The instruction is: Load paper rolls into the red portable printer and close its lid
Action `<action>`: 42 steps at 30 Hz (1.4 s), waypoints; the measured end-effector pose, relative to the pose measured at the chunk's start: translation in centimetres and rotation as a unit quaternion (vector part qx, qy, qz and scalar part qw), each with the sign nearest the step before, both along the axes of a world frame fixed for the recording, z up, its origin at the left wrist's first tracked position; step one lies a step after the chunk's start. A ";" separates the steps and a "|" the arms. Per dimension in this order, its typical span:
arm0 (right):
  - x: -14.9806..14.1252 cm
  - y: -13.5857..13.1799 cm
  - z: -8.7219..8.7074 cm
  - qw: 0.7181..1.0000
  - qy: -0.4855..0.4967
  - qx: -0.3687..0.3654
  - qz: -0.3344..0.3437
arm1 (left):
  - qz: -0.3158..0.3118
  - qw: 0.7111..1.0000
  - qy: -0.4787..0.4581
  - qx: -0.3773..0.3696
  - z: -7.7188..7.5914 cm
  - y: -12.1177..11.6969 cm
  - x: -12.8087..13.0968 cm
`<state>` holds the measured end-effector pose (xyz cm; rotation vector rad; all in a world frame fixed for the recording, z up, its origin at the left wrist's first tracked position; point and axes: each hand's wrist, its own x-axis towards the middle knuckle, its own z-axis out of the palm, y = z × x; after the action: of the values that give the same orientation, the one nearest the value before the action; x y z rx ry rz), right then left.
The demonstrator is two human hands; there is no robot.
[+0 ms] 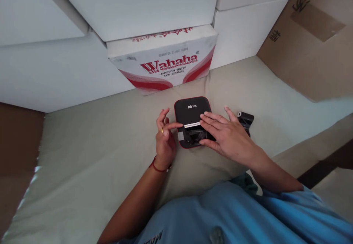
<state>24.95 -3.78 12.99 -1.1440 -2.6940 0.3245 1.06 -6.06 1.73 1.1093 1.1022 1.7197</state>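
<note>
A small black square device (192, 112) with a red edge and a white label strip lies on the pale cloth-covered surface (91, 155). Its near half looks opened, with dark parts inside. My left hand (164, 141) is at its left side, index finger stretched onto the label strip, other fingers curled loosely; a red string circles that wrist. My right hand (224, 135) lies flat over the device's right near corner, fingers stretched out and together, pressing on it. A small black cylindrical part (245, 119) lies just right of my right hand.
A white and red "Wahaha" water carton (165, 62) stands behind the device, among stacked white boxes (55, 67). A brown cardboard box (311, 42) leans at the right. My blue shirt (234, 218) fills the bottom of the view.
</note>
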 end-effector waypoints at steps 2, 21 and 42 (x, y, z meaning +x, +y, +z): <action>0.3 0.2 -0.6 1.000 0.018 -0.009 -0.010 | -0.017 1.000 -0.009 -0.010 0.2 -0.1 -0.1; 2.5 -3.6 -2.8 0.934 0.321 0.144 0.065 | -0.122 0.973 -0.178 -0.078 0.6 0.7 -0.1; -0.9 4.8 0.6 0.981 0.147 -0.065 -0.107 | -0.103 0.968 -0.223 -0.047 -2.6 1.4 0.4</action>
<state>24.08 1.03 13.56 -1.2930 -2.3016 0.5903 1.46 -4.68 -0.87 0.7010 0.7498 1.6254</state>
